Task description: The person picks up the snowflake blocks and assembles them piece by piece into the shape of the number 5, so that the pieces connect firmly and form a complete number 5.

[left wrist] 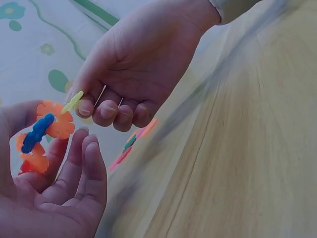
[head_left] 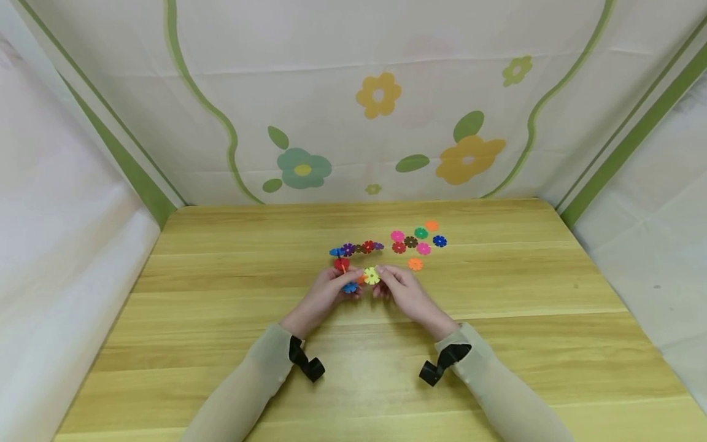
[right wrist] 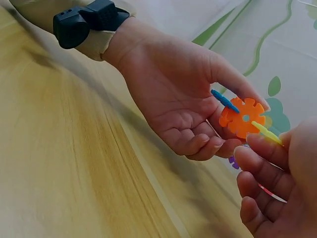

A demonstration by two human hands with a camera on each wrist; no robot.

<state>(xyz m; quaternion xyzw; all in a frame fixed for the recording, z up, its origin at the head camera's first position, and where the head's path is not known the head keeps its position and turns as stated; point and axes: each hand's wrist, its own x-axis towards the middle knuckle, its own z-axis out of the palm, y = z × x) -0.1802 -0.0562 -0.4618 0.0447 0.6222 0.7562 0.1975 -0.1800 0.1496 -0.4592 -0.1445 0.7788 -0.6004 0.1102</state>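
Note:
In the head view my left hand [head_left: 326, 293] pinches an orange snowflake disc [right wrist: 246, 118] between thumb and fingers. A blue snowflake disc [left wrist: 37, 133] is joined to that orange one, part of a chain of slotted plastic discs. My right hand [head_left: 407, 294] holds a yellow snowflake disc [head_left: 371, 275] between thumb and index finger. The yellow disc's edge meets the orange disc's rim; how deep it sits in the slot I cannot tell. Further along, the chain bends past a red disc [head_left: 341, 263] and trails right to a purple disc [head_left: 378, 246].
Loose snowflake discs lie to the right of the chain, among them a green one [head_left: 421, 233], a dark blue one [head_left: 439, 241] and an orange one [head_left: 415, 264]. The wooden table [head_left: 221, 294] meets a flower-printed cloth [head_left: 331, 110] at the back.

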